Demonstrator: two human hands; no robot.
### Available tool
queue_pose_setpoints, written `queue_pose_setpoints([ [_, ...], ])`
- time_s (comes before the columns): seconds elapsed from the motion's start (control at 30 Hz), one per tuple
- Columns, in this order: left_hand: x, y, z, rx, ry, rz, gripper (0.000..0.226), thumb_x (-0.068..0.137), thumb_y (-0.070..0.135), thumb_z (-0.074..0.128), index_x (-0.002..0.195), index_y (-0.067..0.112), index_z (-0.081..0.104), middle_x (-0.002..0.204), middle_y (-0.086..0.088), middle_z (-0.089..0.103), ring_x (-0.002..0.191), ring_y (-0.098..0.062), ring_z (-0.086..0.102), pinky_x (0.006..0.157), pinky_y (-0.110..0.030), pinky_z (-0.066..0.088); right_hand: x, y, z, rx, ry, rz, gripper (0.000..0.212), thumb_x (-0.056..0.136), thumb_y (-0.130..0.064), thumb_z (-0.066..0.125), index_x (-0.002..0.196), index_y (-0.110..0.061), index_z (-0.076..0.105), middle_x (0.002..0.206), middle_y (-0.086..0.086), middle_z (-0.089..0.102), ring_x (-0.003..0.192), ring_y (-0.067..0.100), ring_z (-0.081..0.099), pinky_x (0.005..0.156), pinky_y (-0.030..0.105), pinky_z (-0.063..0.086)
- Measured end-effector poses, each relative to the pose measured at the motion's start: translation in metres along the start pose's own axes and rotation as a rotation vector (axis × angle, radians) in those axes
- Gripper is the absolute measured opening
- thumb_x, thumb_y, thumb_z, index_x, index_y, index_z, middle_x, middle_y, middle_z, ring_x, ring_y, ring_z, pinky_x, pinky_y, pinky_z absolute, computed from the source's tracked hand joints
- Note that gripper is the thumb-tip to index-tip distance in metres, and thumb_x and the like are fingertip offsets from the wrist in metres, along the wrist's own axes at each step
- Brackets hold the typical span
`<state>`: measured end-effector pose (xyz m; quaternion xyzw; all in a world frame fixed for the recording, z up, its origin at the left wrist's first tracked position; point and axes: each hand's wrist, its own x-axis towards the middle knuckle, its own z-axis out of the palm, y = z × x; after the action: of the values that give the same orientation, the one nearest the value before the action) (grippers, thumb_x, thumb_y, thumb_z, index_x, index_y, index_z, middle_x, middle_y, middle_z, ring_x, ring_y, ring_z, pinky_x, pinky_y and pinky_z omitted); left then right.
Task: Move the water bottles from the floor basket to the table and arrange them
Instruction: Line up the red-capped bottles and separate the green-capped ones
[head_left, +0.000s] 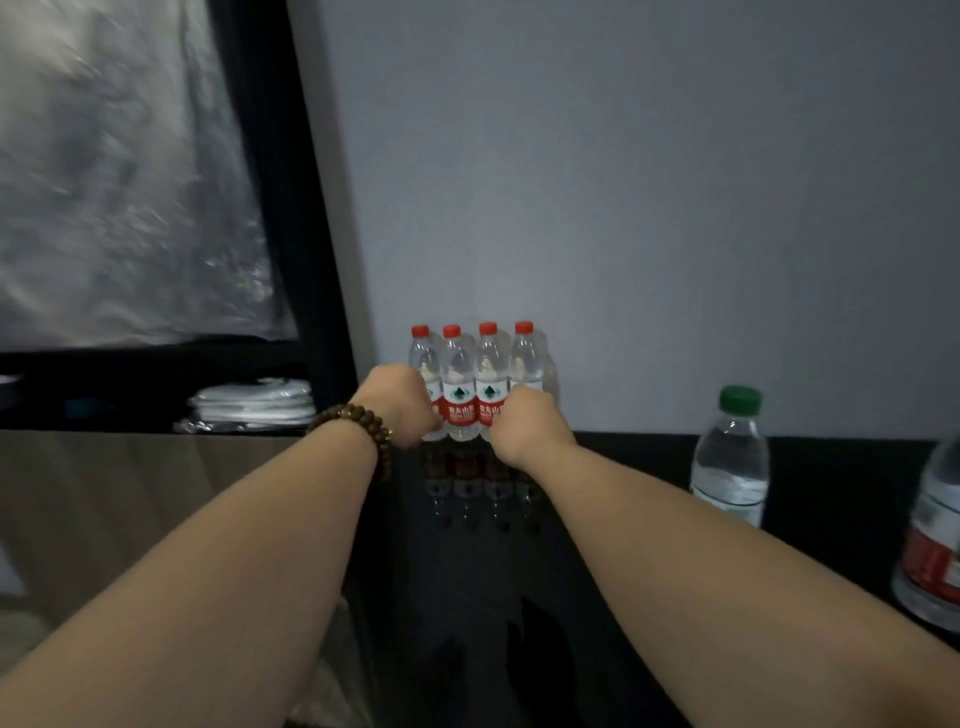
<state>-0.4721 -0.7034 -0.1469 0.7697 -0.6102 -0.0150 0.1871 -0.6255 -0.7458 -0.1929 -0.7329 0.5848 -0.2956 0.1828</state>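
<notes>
Closing in on the row of four red-capped bottles (472, 384) from both ends. Stands upright on the glossy black table (831, 493), side by side and touching, just beside the grey wall. Wraps the left hand (400, 402) round the leftmost bottle (423, 356) at label height, and the right hand (524, 426) round the rightmost bottle (527, 358) likewise, fingers curled. Looks full, so probably fairly heavy for the size, with thin walls that give under a hard squeeze and smooth plastic that could slip. Best held at the labelled waist, low enough to avoid tipping, and pressed inward gently to keep the row tight. Hides the fingertips behind the bottles, so cannot tell how far round each grip reaches. Shows a green-capped bottle (732, 457) well apart to the right, and cuts off another bottle (935, 535), blurred, at the right edge. Leaves the floor basket out of view.
</notes>
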Motion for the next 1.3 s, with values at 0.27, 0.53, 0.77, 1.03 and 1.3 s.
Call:
queue_pose_setpoints([
  [0.27,-0.086,0.091,-0.086,0.007,0.062,0.223,0.013,0.091,0.023,0.073,0.09,0.012,0.068,0.09,-0.006,0.072,0.084,-0.021,0.073,0.081,-0.039,0.064,-0.074,-0.022,-0.12,-0.117,0.033,-0.059,0.006,0.092,-0.009,0.061,0.095,-0.006,0.065,0.099,0.011,0.065,0.089,0.028,0.067,0.075,0.034,0.057],
  [0.53,-0.141,0.209,-0.078,0.066,-0.083,0.465,0.019,0.093,0.032,0.074,0.089,0.015,0.068,0.082,0.0,0.074,0.064,-0.009,0.074,0.063,-0.026,0.062,-0.133,0.055,-0.255,-0.246,-0.052,0.1,0.016,0.092,-0.017,0.074,0.098,-0.002,0.071,0.089,0.013,0.075,0.072,0.022,0.076,0.071,0.038,0.066],
  [0.77,-0.159,0.305,-0.042,0.087,-0.156,0.642,0.017,0.095,0.032,0.071,0.092,0.015,0.067,0.083,-0.001,0.076,0.068,-0.01,0.075,0.065,-0.028,0.062,-0.17,0.131,-0.356,-0.382,0.08,0.208,0.016,0.093,-0.017,0.073,0.095,-0.001,0.074,0.089,0.013,0.077,0.068,0.022,0.073,0.066,0.036,0.063],
  [1.03,-0.155,0.394,0.013,0.087,-0.16,0.74,0.028,0.101,0.038,0.061,0.116,0.015,0.062,0.096,-0.002,0.068,0.081,-0.016,0.07,0.071,-0.032,0.058,-0.189,0.207,-0.395,-0.632,0.145,0.37,0.024,0.092,-0.018,0.064,0.074,-0.012,0.05,0.08,0.007,0.056,0.081,0.029,0.063,0.081,0.04,0.058],
  [1.3,-0.13,0.428,0.062,-0.015,-0.236,0.724,0.048,0.105,0.039,0.051,0.15,0.022,0.047,0.13,-0.006,0.062,0.089,-0.017,0.065,0.067,-0.028,0.054,-0.18,0.252,-0.39,-0.713,0.038,0.441,0.016,0.094,-0.022,0.065,0.088,-0.009,0.058,0.087,0.006,0.058,0.085,0.027,0.063,0.086,0.042,0.057],
])
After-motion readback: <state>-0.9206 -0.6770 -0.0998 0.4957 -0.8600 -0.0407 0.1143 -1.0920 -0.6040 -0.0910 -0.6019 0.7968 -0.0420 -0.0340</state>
